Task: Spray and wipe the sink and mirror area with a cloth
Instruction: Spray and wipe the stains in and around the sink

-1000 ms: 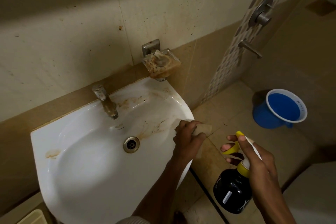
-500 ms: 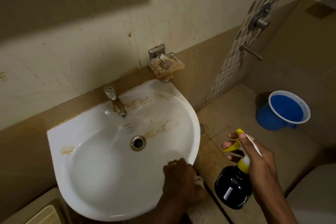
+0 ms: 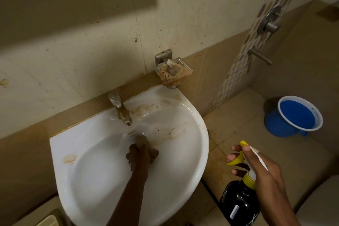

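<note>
A white wall-hung sink (image 3: 88,152) fills the lower middle, with brown stains along its back ledge and right inner wall. My left hand (image 3: 139,158) is down in the bowl, gripping a small brownish cloth (image 3: 142,140) pressed over the drain, which is hidden. A dull metal tap (image 3: 121,109) stands just behind it. My right hand (image 3: 256,167) grips a black spray bottle (image 3: 240,203) with a yellow trigger, held off the sink's right side above the floor. No mirror is in view.
A stained soap dish (image 3: 172,72) hangs on the wall above the sink's back right corner. A blue mug-shaped bucket (image 3: 293,117) stands on the floor at right. Shower fittings (image 3: 269,24) stick out from the right wall.
My left hand with the cloth has moved from the sink's right rim, round the front edge, into the bowl over the drain. The spray bottle has stayed in about the same place.
</note>
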A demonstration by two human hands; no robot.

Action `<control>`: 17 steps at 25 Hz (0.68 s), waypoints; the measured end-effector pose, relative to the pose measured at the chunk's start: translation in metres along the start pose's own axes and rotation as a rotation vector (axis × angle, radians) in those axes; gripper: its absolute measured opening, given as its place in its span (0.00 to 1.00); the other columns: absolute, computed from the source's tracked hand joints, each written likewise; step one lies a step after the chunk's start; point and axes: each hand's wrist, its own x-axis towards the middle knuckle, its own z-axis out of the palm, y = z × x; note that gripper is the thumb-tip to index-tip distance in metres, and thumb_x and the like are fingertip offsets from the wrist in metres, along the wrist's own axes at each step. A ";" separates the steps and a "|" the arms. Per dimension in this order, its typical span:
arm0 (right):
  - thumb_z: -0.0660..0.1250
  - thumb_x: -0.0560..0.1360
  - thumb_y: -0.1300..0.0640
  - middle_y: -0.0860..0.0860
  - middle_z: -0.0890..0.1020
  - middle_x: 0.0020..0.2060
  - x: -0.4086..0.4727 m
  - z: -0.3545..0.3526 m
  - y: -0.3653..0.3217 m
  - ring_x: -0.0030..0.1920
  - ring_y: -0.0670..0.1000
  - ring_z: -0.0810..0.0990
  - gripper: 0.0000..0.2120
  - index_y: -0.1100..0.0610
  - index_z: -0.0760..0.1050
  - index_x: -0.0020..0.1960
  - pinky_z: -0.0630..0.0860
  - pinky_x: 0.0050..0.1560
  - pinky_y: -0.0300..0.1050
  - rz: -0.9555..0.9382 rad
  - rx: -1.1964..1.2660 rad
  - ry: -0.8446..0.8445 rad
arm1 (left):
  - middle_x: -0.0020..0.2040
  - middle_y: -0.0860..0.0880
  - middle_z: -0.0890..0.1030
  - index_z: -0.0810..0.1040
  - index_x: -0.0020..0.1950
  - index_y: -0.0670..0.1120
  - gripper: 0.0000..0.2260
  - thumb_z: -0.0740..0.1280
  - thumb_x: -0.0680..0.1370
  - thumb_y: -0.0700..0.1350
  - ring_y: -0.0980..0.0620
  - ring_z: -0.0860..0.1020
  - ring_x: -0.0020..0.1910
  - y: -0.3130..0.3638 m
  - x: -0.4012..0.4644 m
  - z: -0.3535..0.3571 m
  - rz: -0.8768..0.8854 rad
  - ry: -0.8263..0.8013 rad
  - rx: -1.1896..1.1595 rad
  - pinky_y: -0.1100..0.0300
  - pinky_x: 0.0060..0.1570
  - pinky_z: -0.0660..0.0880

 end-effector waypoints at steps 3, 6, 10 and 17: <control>0.74 0.48 0.19 0.55 0.90 0.43 0.010 0.008 0.005 0.42 0.54 0.89 0.43 0.48 0.89 0.50 0.81 0.42 0.53 0.050 0.031 -0.013 | 0.65 0.37 0.67 0.64 0.72 0.43 0.23 0.62 0.80 0.52 0.38 0.72 0.59 -0.001 0.015 0.029 -0.103 0.019 0.194 0.46 0.58 0.72; 0.74 0.48 0.19 0.56 0.90 0.43 0.016 0.018 0.003 0.45 0.58 0.88 0.36 0.39 0.88 0.48 0.81 0.44 0.54 0.051 0.033 -0.019 | 0.71 0.35 0.59 0.55 0.76 0.44 0.29 0.62 0.79 0.53 0.33 0.64 0.70 0.009 0.018 0.052 -0.148 0.036 0.264 0.38 0.69 0.64; 0.74 0.52 0.20 0.56 0.90 0.42 0.026 0.026 0.000 0.48 0.63 0.87 0.32 0.40 0.89 0.46 0.81 0.45 0.55 0.057 0.025 -0.028 | 0.71 0.38 0.63 0.55 0.75 0.49 0.33 0.64 0.75 0.60 0.34 0.68 0.67 -0.001 0.034 0.072 -0.152 0.015 0.212 0.37 0.66 0.68; 0.76 0.47 0.20 0.58 0.89 0.45 0.032 0.012 -0.004 0.46 0.61 0.88 0.47 0.53 0.88 0.52 0.81 0.42 0.54 0.068 0.041 0.011 | 0.66 0.41 0.66 0.62 0.74 0.44 0.27 0.68 0.77 0.45 0.38 0.70 0.65 0.053 -0.007 0.111 -0.063 -0.135 -0.074 0.54 0.50 0.65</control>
